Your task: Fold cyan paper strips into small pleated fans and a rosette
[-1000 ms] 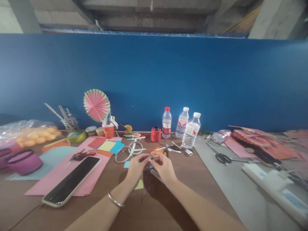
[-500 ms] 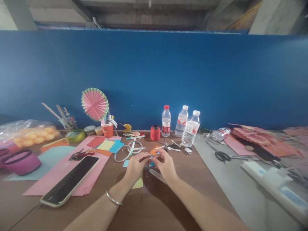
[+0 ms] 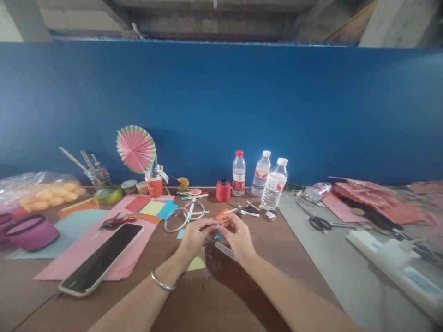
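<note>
My left hand [image 3: 195, 235] and my right hand [image 3: 237, 235] meet over the brown table, fingertips pinched together. Between them is a small pale blue-and-white piece [image 3: 218, 226], mostly covered by the fingers; its kind is too small to tell. Under the hands lie blue paper [image 3: 180, 234], a yellow paper square [image 3: 197, 260] and a translucent whitish strip [image 3: 225, 251]. Just beyond the left hand are two clear rings of tape [image 3: 176, 220]. An orange paper piece [image 3: 226, 215] and white strips [image 3: 249, 213] lie past the right hand.
A phone [image 3: 104, 260] rests on pink paper [image 3: 51, 272] at left. Behind stand a red cup [image 3: 154, 187] with a pink paper fan [image 3: 136, 149], a red thread spool [image 3: 223, 191] and several bottles [image 3: 274, 186]. Scissors [image 3: 320, 224] and a power strip [image 3: 391, 267] lie at right.
The fingertips have drawn slightly closer together, and less of the small blue piece shows at the right fingers. Everything else on the table stays put.
</note>
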